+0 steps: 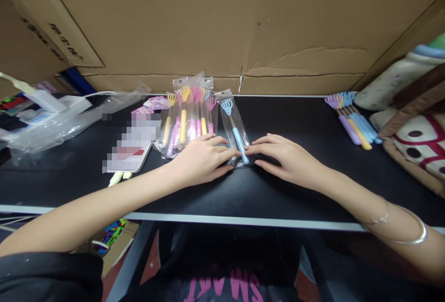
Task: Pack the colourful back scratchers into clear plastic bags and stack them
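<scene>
So, blue scratcher (239, 140) in clr bag (227, 123); L fingers (225, 154), R fingers (267, 148) alongside.

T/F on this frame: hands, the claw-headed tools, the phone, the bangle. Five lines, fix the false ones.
1. A bagged blue tool lies between the left hand and the right hand. True.
2. Both hands hold that tool up off the desk. False: it lies on the desk, fingers at its lower end.
3. The pile of bagged tools is left of the blue one. True.
4. The phone is beside the tools at the far right. False: it is left of the bagged pile.
5. The silver bangle is on the left forearm. False: it is on the right.
</scene>
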Demonstrator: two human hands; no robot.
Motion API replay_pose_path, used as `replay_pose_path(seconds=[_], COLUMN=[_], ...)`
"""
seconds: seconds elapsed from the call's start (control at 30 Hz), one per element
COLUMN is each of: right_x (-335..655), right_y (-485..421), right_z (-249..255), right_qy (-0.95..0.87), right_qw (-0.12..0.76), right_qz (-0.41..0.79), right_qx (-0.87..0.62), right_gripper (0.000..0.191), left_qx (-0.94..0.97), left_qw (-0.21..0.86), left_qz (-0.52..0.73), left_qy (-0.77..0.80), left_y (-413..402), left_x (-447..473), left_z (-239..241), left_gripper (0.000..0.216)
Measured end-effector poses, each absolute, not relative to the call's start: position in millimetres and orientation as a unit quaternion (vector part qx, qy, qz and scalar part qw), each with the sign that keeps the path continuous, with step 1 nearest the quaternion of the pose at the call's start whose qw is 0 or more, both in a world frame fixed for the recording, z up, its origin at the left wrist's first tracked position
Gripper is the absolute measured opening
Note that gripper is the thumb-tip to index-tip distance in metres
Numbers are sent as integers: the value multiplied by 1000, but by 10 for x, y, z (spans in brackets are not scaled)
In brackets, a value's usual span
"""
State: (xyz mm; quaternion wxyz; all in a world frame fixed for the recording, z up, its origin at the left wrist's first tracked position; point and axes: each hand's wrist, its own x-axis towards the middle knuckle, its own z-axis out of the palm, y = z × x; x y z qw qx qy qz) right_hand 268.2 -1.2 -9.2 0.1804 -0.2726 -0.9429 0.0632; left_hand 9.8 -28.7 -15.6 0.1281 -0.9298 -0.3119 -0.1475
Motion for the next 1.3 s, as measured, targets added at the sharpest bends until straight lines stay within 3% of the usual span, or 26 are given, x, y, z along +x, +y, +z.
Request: replay_pose_path(seconds=[0.53,0.93,1.3], right_x=[2734,2854,2889], right_y=[-28,-21,21], right_z=[-111,-11,-28], right_qy=[-968,-940,-944], right_qw=[113,-43,-41], right_qz=[42,187,167], right_qx=[-222,-281,-281], right_gripper=[41,71,70], left_qx=[-949,-951,-952], left_qw=[74,23,30], left_qz=[-67,17,12], left_qy=[-298,-307,-306], left_y=[-253,-252,-247], left_x=[-2,-7,-25], left_z=[-136,-126,-163], left_gripper=[43,65,68])
